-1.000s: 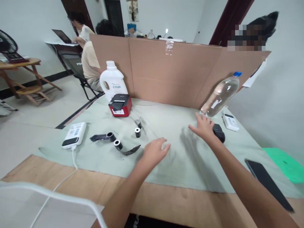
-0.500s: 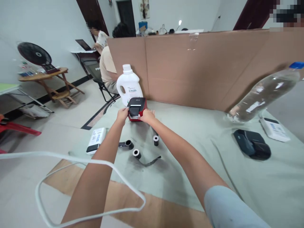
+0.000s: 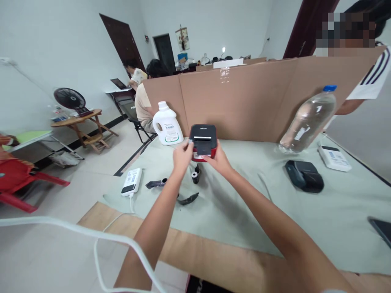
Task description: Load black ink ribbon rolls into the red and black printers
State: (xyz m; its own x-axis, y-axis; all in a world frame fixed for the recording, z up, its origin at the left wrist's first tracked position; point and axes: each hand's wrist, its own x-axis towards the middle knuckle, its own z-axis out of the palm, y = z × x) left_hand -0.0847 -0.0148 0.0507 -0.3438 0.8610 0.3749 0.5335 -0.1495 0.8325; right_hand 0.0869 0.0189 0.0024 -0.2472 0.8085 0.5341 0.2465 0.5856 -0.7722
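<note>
Together, the left hand (image 3: pixel 182 156) and the right hand (image 3: pixel 220 161) grasped the red and black printer (image 3: pixel 203 139) by its two sides. They held it a little above the grey-green cloth (image 3: pixel 244 195), just over a black roll (image 3: pixel 194 176) and near the white bottle (image 3: pixel 166 124).

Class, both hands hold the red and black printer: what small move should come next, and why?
Probably set the printer down on the bare cloth nearer the body. The left hand and right hand both grip its sides and it seems lifted above a black roll, so neither hand is free to open its lid or take a roll.
</note>
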